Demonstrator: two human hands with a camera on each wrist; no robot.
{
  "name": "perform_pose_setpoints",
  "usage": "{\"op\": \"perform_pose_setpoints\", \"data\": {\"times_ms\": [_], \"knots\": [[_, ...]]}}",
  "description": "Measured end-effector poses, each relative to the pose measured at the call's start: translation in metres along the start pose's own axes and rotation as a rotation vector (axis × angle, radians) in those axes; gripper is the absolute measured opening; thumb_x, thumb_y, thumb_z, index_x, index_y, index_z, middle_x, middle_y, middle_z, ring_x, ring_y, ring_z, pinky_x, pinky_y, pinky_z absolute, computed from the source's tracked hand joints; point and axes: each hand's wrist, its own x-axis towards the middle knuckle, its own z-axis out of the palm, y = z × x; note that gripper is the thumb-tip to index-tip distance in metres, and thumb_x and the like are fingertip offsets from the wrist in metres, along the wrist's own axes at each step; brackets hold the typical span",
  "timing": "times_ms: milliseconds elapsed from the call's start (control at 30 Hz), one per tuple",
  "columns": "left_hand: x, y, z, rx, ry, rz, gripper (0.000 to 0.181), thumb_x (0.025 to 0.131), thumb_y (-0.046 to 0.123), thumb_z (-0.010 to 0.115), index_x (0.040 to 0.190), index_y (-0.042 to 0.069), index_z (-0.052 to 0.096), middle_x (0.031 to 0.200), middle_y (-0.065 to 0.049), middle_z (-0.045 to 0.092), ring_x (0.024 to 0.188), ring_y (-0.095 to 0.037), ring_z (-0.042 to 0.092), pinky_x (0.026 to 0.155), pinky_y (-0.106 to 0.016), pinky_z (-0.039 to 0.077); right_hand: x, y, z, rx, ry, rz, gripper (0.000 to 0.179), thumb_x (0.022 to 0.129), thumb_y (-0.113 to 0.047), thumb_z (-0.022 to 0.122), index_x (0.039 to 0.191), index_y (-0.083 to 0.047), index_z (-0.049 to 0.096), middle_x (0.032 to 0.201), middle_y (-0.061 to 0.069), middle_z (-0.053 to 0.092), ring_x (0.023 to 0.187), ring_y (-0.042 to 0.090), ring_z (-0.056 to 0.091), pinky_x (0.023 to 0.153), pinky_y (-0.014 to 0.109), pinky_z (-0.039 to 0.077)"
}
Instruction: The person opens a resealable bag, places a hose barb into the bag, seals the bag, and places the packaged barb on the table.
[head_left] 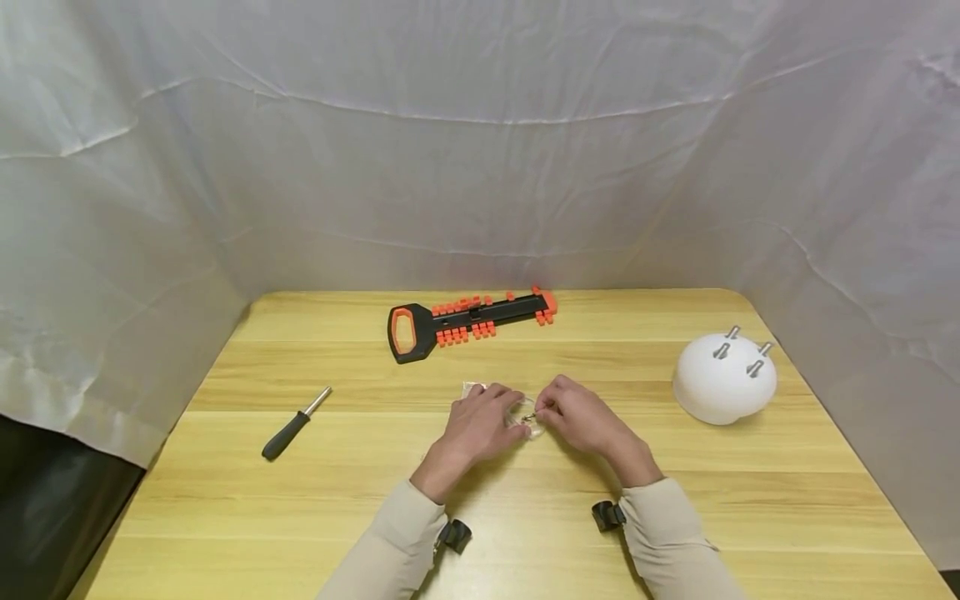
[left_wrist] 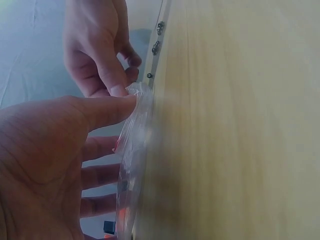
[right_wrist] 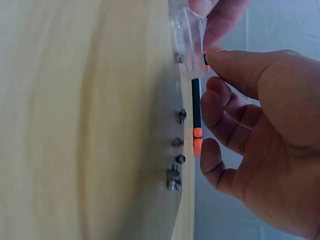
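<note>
Near the middle of the table, my left hand (head_left: 483, 421) holds a small clear plastic bag (left_wrist: 132, 135) between its thumb on one side and its spread fingers on the other. My right hand (head_left: 585, 421) meets it at the bag's open end, where thumb and forefinger pinch the plastic edge; its other fingers curl loosely in the right wrist view. Several small dark metal screws or fittings (right_wrist: 174, 179) lie on the wood beneath the right hand, and they also show as small hardware (left_wrist: 156, 47) in the left wrist view. The bag's contents are hard to make out.
A screwdriver (head_left: 296, 423) with a black handle lies on the left of the wooden table (head_left: 225, 517). Behind the hands is a black and orange rack with a handle (head_left: 480, 317). On the right sits a white rounded body (head_left: 708, 383) with metal prongs. Pale sheeting (head_left: 480, 183) surrounds the table.
</note>
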Motion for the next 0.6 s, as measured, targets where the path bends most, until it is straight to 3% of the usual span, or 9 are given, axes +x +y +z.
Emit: {"op": "perform_pose_setpoints", "data": {"times_ms": [167, 600], "knots": [[0.0002, 0.0003, 0.0000, -0.001, -0.003, 0.003, 0.050, 0.089, 0.047, 0.064, 0.134, 0.025, 0.058, 0.134, 0.001, 0.058, 0.118, -0.026, 0.052, 0.091, -0.051, 0.046, 0.0013, -0.0019, 0.0029, -0.042, -0.010, -0.008, 0.005, 0.093, -0.019, 0.064, 0.093, -0.017, 0.068, 0.092, -0.005, 0.056, 0.084, 0.009, 0.054, 0.083, 0.034, 0.051], [-0.0005, -0.0004, -0.0004, 0.007, 0.005, 0.012, 0.052, 0.088, 0.047, 0.066, 0.134, 0.024, 0.058, 0.135, 0.001, 0.058, 0.116, -0.025, 0.053, 0.090, -0.049, 0.047, -0.0041, 0.0057, -0.0045, 0.049, 0.035, 0.024, 0.008, 0.093, -0.016, 0.063, 0.099, -0.015, 0.068, 0.093, -0.003, 0.057, 0.084, 0.011, 0.055, 0.078, 0.032, 0.049]]}}
